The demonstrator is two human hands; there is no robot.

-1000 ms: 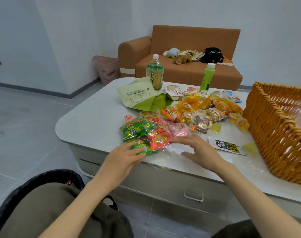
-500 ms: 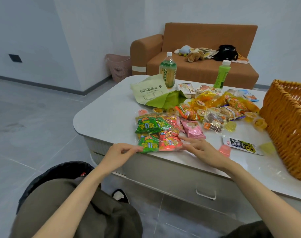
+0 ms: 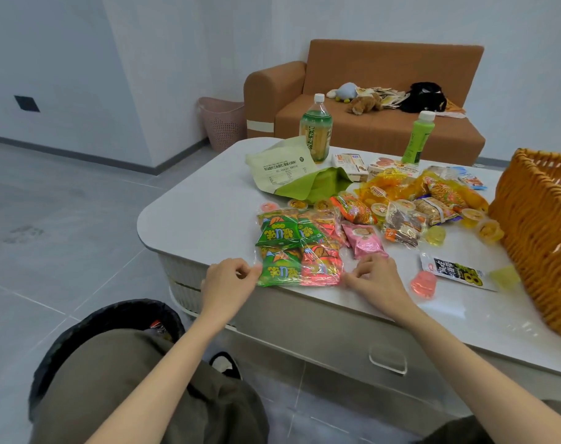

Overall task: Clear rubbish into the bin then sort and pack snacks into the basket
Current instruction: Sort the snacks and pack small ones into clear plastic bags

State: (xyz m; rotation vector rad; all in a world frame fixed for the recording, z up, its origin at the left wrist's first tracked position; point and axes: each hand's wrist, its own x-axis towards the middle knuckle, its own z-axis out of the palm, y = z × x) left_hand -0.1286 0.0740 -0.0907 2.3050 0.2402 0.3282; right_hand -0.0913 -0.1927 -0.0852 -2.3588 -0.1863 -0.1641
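Pinching clear snack bag [image 3: 300,248] at table [image 3: 202,216] near edge: my left hand [image 3: 229,282] grips its left corner, right hand [image 3: 376,277] its right corner, fingers curled. Basket [image 3: 538,232] far right.

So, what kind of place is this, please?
Most likely a home living room: an orange sofa with soft toys stands behind a low white table, and a pink basket sits by the wall.
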